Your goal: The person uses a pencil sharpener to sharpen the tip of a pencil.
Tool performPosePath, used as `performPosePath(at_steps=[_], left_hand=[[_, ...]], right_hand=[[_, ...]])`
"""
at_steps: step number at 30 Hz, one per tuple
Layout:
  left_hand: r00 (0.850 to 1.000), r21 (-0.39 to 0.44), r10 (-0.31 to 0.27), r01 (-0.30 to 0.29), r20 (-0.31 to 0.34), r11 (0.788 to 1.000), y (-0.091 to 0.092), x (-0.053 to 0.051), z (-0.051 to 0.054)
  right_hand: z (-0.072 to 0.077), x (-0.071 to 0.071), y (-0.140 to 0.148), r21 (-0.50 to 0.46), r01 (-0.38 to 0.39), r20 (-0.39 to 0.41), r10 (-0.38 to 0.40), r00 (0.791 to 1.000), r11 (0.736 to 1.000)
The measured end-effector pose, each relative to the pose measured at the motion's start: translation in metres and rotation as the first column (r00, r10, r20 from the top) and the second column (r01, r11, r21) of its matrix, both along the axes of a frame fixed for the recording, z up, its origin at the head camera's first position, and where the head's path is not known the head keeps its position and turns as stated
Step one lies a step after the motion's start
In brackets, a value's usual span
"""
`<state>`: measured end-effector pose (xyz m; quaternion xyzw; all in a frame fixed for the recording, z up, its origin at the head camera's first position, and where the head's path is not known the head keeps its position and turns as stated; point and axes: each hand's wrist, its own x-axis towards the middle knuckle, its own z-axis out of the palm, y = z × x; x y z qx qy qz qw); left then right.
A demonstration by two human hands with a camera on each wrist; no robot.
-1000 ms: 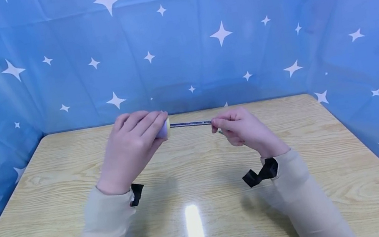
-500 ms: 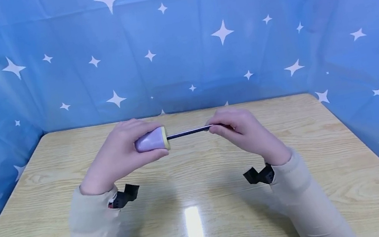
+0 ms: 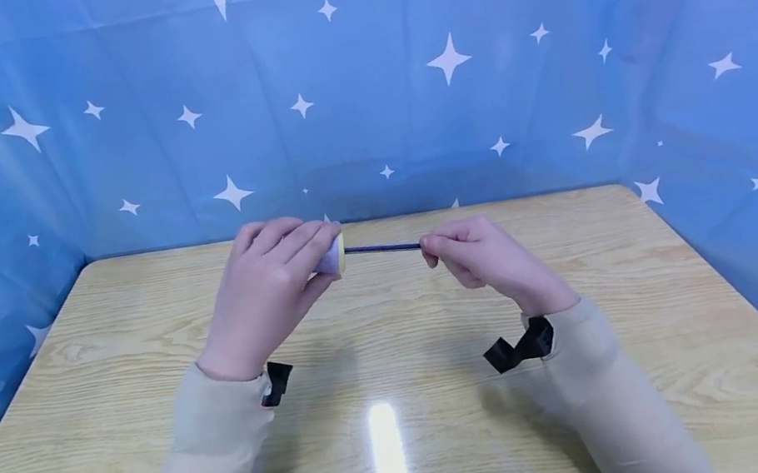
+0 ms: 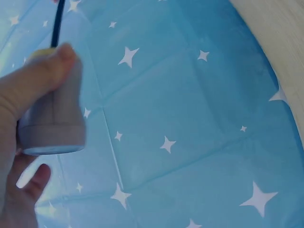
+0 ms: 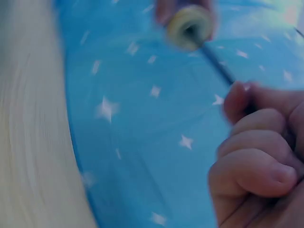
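Note:
My left hand (image 3: 265, 292) grips a purple pencil sharpener (image 3: 331, 259) with a yellow rim, held sideways above the table. From the rim a dark pencil (image 3: 383, 248) runs right to my right hand (image 3: 483, 254), which pinches it between thumb and forefinger, the other fingers curled. In the left wrist view the thumb lies along the tapered sharpener body (image 4: 54, 111). The yellow end (image 5: 175, 34) faces the right wrist camera, with the pencil (image 5: 216, 62) in its hole. The pencil's tip is hidden inside, and its other end is hidden by the right hand.
A light wood-grain table (image 3: 396, 335) lies beneath both hands. Behind it and along its sides hangs a blue cloth (image 3: 360, 130) with white stars. Black wrist mounts (image 3: 520, 345) stick out near the sleeves.
My left hand turned palm-up side into view with the sharpener, then rolled back over it, back of the hand up. The right hand tilted and returned, still pinching the pencil.

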<state>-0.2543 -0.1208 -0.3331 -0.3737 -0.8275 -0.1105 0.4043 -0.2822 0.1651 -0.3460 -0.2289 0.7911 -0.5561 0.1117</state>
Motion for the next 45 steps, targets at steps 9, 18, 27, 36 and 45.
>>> performPosePath(at_steps=[9, 18, 27, 36, 45], left_hand=[[0.981, 0.024, -0.040, 0.036, 0.190, 0.999, -0.006, -0.001, 0.004], [0.818, 0.171, -0.170, 0.089, 0.550, 0.981, -0.025, 0.000, 0.007], [0.924, 0.108, -0.125, 0.092, 0.363, 0.990, -0.019, -0.001, 0.007], [0.997, 0.022, -0.013, 0.015, -0.078, 1.000, -0.005, 0.000, 0.004], [0.905, 0.090, -0.114, 0.084, 0.410, 0.992, -0.015, 0.002, 0.007]], right_hand=[[0.003, 0.000, 0.000, 0.114, -0.028, -0.065, 0.036, 0.997, 0.993], [0.006, 0.010, -0.005, 0.152, 0.089, -0.601, 0.021, 0.799, 0.984], [-0.001, 0.008, -0.008, 0.096, 0.090, -0.584, -0.017, 0.812, 0.991], [0.001, 0.000, -0.001, -0.206, -0.060, 0.194, 0.101, 0.976, 0.977], [0.005, 0.004, -0.002, 0.052, 0.015, -0.207, -0.004, 0.978, 0.999]])
